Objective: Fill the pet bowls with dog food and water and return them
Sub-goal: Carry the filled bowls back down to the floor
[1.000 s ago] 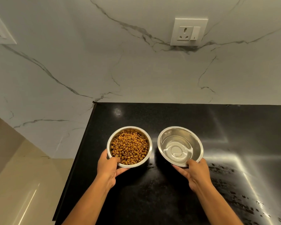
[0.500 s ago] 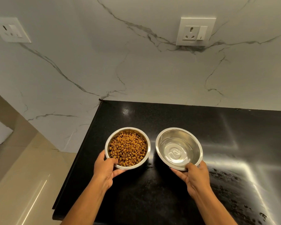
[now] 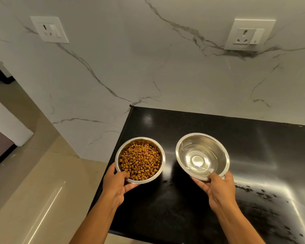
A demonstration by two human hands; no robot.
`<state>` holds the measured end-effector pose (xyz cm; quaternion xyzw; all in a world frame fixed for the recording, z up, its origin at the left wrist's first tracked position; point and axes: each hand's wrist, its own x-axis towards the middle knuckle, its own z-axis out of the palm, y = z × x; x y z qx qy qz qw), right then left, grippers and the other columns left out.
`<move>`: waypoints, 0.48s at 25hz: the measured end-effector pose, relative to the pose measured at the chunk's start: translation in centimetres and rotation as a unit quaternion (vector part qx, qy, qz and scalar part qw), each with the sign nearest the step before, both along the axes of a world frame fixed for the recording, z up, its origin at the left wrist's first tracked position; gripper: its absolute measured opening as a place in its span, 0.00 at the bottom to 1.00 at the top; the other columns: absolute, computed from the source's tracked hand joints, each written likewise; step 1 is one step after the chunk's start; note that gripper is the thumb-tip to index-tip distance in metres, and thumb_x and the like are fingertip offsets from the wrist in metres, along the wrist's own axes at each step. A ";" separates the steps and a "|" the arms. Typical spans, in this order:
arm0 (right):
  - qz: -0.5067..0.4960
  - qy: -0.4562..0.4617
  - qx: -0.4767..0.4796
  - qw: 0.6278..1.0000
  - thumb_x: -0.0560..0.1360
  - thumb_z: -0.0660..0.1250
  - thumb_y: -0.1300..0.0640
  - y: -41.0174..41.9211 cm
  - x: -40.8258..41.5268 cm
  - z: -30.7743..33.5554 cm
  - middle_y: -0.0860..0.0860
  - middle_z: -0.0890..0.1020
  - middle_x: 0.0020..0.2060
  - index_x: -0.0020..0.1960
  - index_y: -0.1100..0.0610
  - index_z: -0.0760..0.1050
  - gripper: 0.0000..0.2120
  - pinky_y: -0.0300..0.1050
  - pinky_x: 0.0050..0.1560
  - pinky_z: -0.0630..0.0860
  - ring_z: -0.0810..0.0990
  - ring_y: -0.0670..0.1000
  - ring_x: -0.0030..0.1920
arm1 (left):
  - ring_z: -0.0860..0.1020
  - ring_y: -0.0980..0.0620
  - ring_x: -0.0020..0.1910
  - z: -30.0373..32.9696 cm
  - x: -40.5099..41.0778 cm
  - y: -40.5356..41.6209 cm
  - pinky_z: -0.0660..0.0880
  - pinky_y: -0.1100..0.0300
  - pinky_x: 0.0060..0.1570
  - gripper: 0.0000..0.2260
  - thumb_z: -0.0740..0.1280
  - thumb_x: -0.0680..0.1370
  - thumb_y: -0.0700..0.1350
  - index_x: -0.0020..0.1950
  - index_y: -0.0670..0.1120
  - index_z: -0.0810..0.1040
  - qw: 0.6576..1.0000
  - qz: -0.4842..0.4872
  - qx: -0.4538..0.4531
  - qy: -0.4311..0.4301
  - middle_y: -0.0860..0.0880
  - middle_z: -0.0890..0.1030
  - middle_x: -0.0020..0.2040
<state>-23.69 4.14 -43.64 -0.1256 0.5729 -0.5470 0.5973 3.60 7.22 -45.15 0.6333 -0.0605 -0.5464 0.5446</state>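
Note:
Two steel pet bowls are held over the left end of a black countertop (image 3: 192, 208). The food bowl (image 3: 161, 156), on the left, is full of brown kibble (image 3: 140, 161). My left hand (image 3: 117, 184) grips its near rim, thumb inside. The water bowl (image 3: 181, 143), on the right, holds clear water and tilts slightly. My right hand (image 3: 218, 189) grips its near rim with the thumb over the edge. Both bowls look lifted off the surface, though I cannot tell for sure.
A white marble wall (image 3: 148, 71) rises behind the counter, with one socket (image 3: 49, 29) at the left and another socket (image 3: 248, 35) at the right. Beige floor (image 3: 33, 191) lies left of the counter's edge. Wet speckles (image 3: 264, 205) mark the counter's right part.
The view has swung left, showing more floor and the left socket. Both hands keep hold of the bowls, which have come slightly nearer and left, toward the counter's edge.

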 end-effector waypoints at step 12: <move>-0.040 -0.012 0.003 0.999 0.79 0.59 0.74 2.2 23.0 0.9 0.58 0.76 0.63 0.71 0.51 0.68 0.27 0.54 0.39 0.85 0.84 0.62 0.54 | 0.81 0.38 0.55 1.2 20.8 -0.3 0.84 0.49 0.34 0.29 0.60 0.77 0.25 0.73 0.48 0.73 0.999 -0.012 -0.035 -0.006 0.41 0.77 0.63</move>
